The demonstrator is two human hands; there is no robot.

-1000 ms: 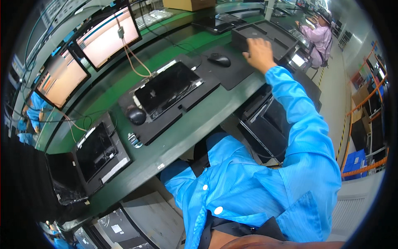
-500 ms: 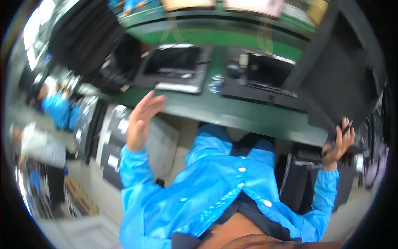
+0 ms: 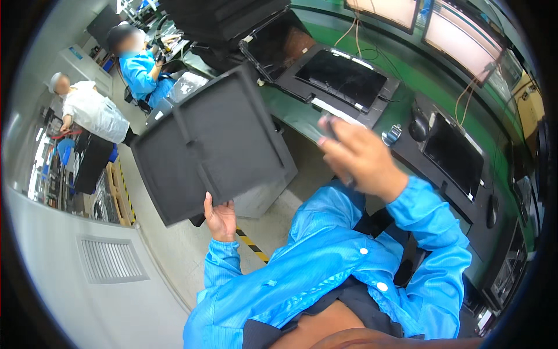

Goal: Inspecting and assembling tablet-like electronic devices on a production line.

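A black rectangular tray (image 3: 226, 134) with raised edges and a ridge across it tilts at the left, off the bench. My left hand (image 3: 221, 221) grips its near edge, with the thumb on the face and the other fingers mostly behind. My right hand (image 3: 369, 163) hovers before the bench edge, fingers curled and slightly blurred. A slim dark pen-like stick (image 3: 330, 125) shows between its fingers; the exact kind is unclear. Just beyond that hand, a dark screen panel (image 3: 340, 78) lies on a black pad.
Another screen panel (image 3: 453, 154) rests on the bench's right part, with a black mouse (image 3: 418, 127) beside it. Stacked black trays (image 3: 226, 23) stand at the back left. Two lit monitors (image 3: 465, 32) are behind. Two people work at far left; a grey cabinet (image 3: 110, 259) stands nearer.
The view has swung left. The black tray has passed from my right hand at the far right to my left hand at the left. My right hand has come inward over the bench edge.
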